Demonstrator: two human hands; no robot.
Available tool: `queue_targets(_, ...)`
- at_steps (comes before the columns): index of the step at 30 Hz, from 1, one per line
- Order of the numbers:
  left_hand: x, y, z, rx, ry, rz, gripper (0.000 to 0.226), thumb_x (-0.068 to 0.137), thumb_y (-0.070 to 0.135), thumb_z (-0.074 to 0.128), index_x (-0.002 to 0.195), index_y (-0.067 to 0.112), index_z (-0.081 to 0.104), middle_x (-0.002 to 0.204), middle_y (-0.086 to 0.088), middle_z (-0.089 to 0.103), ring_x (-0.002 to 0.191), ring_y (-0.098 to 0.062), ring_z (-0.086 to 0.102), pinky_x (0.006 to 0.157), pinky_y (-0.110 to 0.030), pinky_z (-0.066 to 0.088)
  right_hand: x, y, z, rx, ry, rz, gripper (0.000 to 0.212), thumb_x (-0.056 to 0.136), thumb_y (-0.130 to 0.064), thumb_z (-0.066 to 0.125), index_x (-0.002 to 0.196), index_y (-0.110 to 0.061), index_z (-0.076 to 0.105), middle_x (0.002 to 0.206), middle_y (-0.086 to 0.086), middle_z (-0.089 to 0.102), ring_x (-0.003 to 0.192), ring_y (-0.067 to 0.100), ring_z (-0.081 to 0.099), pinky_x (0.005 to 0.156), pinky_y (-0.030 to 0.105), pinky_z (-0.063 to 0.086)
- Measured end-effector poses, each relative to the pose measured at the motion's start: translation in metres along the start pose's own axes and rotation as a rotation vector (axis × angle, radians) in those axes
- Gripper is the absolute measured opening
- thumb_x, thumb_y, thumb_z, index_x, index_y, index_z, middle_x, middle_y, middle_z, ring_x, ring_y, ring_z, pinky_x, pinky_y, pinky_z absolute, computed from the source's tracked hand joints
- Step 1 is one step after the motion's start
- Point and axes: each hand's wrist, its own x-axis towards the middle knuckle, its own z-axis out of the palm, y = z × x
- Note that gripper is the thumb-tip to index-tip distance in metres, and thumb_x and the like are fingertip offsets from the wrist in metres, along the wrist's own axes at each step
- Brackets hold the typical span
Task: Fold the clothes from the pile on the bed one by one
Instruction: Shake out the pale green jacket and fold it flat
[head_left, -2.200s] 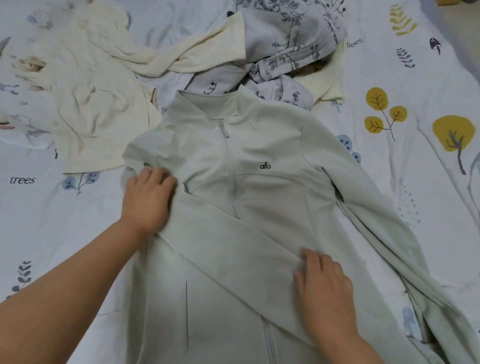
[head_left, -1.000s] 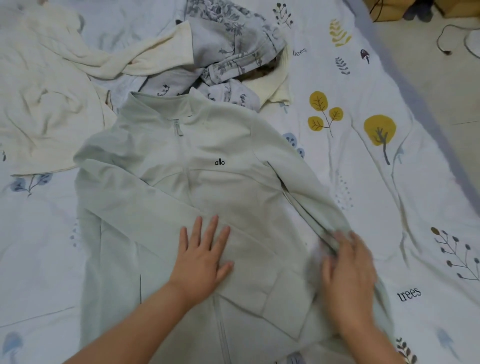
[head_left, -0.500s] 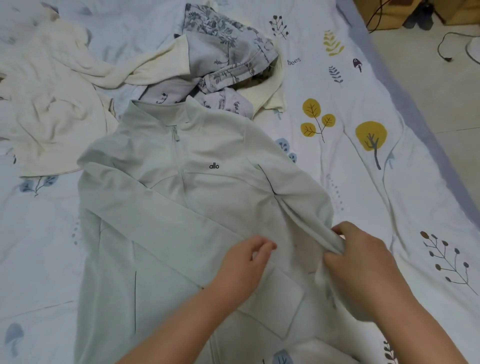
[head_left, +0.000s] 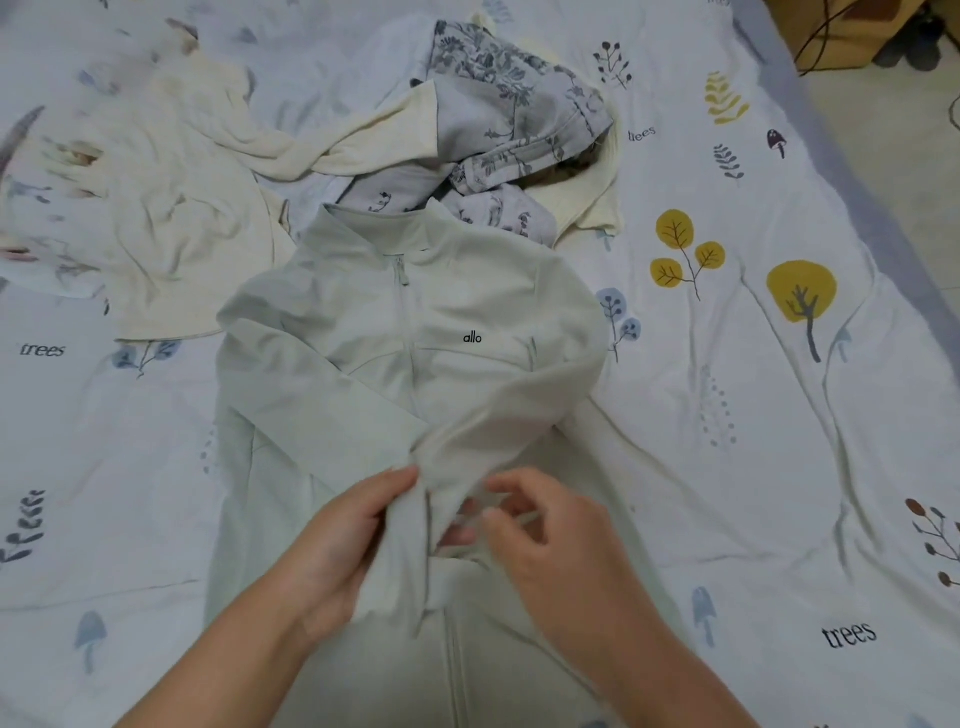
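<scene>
A pale green zip jacket (head_left: 457, 312) lies front up on the bed, collar pointing away from me. Its one sleeve lies folded across the chest from the left. The other sleeve (head_left: 519, 415) is bent over from the right shoulder toward the middle. My left hand (head_left: 337, 545) grips the cuff end of that sleeve from the left. My right hand (head_left: 550, 540) pinches the same sleeve end from the right, just above the zip line.
Beyond the collar sits the pile: a grey floral garment (head_left: 519, 114) and cream garments (head_left: 171, 208) spread to the left. The printed bedsheet (head_left: 753, 415) stretches to the right. The bed's edge and floor with cables (head_left: 883, 41) are at the top right.
The right sleeve has been lifted from the jacket's right side and carried across to the middle. My left hand left the flat jacket front and closed on the sleeve end.
</scene>
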Motion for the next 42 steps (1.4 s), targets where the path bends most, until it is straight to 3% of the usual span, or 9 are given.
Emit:
queue_targets(4, 0.006, -0.001, -0.052, 0.069, 0.214, -0.178, 0.029, 0.083, 0.018, 0.055, 0.094, -0.008, 0.062, 0.074, -0.024, 0.063, 0.055, -0.031, 0.064, 0.053, -0.037, 0.057, 0.033, 0.039, 0.007, 0.094, -0.011, 0.253, 0.007, 0.089, -0.024, 0.052, 0.088, -0.028, 0.057, 0.077, -0.005, 0.061, 0.071, 0.018, 0.061, 0.071, 0.039, 0.056)
queue_targets(10, 0.029, 0.0, -0.068, 1.582, 0.656, 0.231, 0.021, 0.092, 0.024, 0.047, 0.1, 0.011, 0.062, 0.097, -0.006, 0.064, 0.094, -0.025, 0.06, 0.071, -0.03, 0.041, 0.076, 0.064, 0.016, 0.432, 0.133, 0.456, 0.025, 0.096, -0.007, 0.042, 0.104, 0.016, 0.049, 0.065, 0.009, 0.05, 0.053, 0.02, 0.047, 0.047, 0.028, 0.045)
queue_targets(16, 0.069, 0.029, 0.01, 1.28, 0.554, 0.749, 0.016, 0.091, 0.02, 0.051, 0.094, 0.012, 0.065, 0.097, -0.004, 0.065, 0.093, -0.022, 0.058, 0.073, -0.025, 0.034, 0.107, 0.048, 0.02, 0.783, 0.166, 0.562, 0.027, 0.1, -0.013, 0.039, 0.112, 0.007, 0.053, 0.103, 0.029, 0.062, 0.059, 0.024, 0.058, 0.058, 0.028, 0.054)
queue_targets(18, 0.09, 0.036, 0.039, 1.242, 0.49, 0.79, 0.021, 0.091, 0.029, 0.052, 0.099, 0.013, 0.063, 0.1, -0.001, 0.065, 0.097, -0.021, 0.058, 0.073, -0.024, 0.032, 0.117, 0.042, 0.023, 0.97, 0.14, 0.632, 0.025, 0.101, -0.016, 0.039, 0.109, 0.001, 0.055, 0.086, 0.021, 0.069, 0.05, 0.022, 0.06, 0.047, 0.021, 0.05)
queue_targets(21, 0.12, 0.041, 0.07, 1.282, 0.416, 0.644, 0.048, 0.084, 0.049, 0.058, 0.116, 0.014, 0.053, 0.11, 0.0, 0.061, 0.104, -0.021, 0.056, 0.082, -0.03, 0.041, 0.133, 0.035, 0.027, 1.254, 0.101, 0.713, 0.026, 0.095, -0.031, 0.051, 0.079, -0.012, 0.059, 0.046, 0.001, 0.06, 0.029, 0.01, 0.046, 0.03, 0.011, 0.029)
queue_targets(24, 0.138, 0.05, 0.078, 1.266, 0.334, 0.572, 0.021, 0.085, 0.033, 0.061, 0.079, 0.015, 0.052, 0.079, 0.0, 0.055, 0.085, -0.023, 0.055, 0.065, -0.029, 0.037, 0.144, 0.033, 0.031, 1.363, 0.115, 0.699, 0.036, 0.091, -0.034, 0.058, 0.061, -0.016, 0.048, 0.035, -0.005, 0.04, 0.026, 0.005, 0.029, 0.031, 0.01, 0.019)
queue_targets(30, 0.139, 0.079, 0.053, 0.22, 0.024, 0.323, 0.022, 0.097, 0.02, 0.047, 0.093, 0.01, 0.066, 0.081, -0.004, 0.071, 0.073, -0.015, 0.067, 0.061, -0.022, 0.054, 0.139, 0.041, 0.007, 1.49, 0.415, 0.493, 0.02, 0.094, -0.005, 0.048, 0.077, -0.013, 0.055, 0.061, 0.002, 0.063, 0.063, 0.015, 0.058, 0.063, 0.029, 0.05)
queue_targets(35, 0.153, 0.074, 0.041, 0.746, 0.388, 0.343, 0.013, 0.086, 0.008, 0.052, 0.075, 0.012, 0.056, 0.073, -0.007, 0.055, 0.066, -0.019, 0.051, 0.059, -0.026, 0.042, 0.133, 0.042, 0.007, 1.521, 0.498, 0.507, 0.022, 0.098, -0.007, 0.042, 0.11, 0.002, 0.058, 0.097, 0.01, 0.068, 0.1, 0.024, 0.062, 0.083, 0.034, 0.052)
queue_targets(42, 0.171, 0.103, 0.071, 1.093, 0.253, 0.51, 0.028, 0.083, 0.034, 0.067, 0.065, 0.016, 0.053, 0.061, 0.004, 0.049, 0.06, -0.015, 0.046, 0.057, -0.028, 0.037, 0.136, 0.039, 0.013, 1.255, 0.05, 0.605, 0.019, 0.091, -0.012, 0.056, 0.107, -0.005, 0.064, 0.105, 0.012, 0.07, 0.1, 0.027, 0.064, 0.088, 0.046, 0.05)
